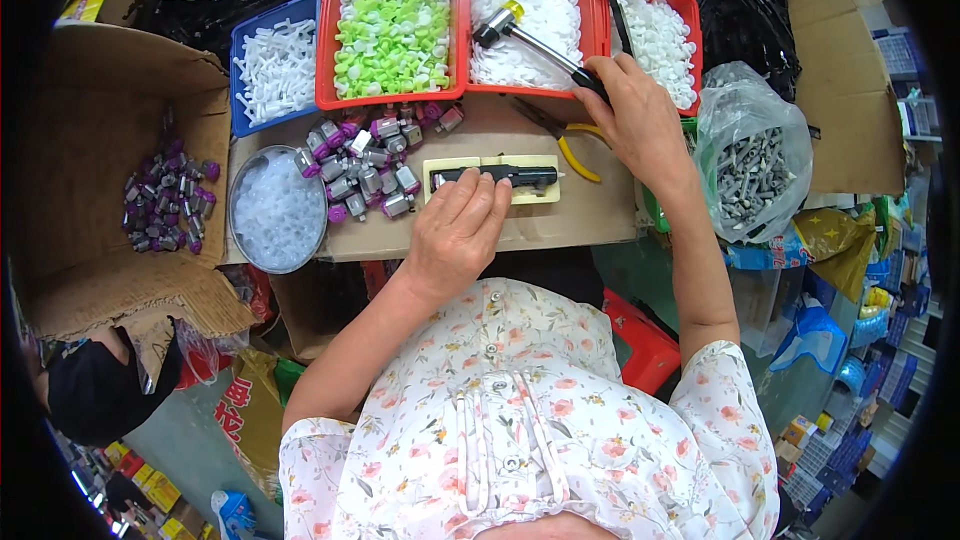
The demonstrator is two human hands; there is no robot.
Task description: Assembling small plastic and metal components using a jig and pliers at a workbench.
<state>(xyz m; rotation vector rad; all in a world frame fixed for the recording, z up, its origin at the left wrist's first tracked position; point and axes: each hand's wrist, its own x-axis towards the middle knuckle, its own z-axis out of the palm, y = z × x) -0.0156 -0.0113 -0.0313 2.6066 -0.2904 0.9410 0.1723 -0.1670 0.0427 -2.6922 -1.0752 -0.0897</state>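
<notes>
My right hand grips the black handle of a small hammer, its fingers wrapped round the end. The hammer's head, with a yellow face, is over the red bin of white plastic pieces. My left hand has its fingers together on a long black plastic part, pressing its left half. This part lies in a cream-coloured holding block on the cardboard worktop. The fingers hide some of the part and block. Yellow-handled pliers lie between the block and my right wrist.
Small motors with purple ends lie heaped left of the block, beside a round bowl of clear pieces. Behind stand a blue bin and red bins. A cardboard box stands left; a plastic bag of grey parts sits right.
</notes>
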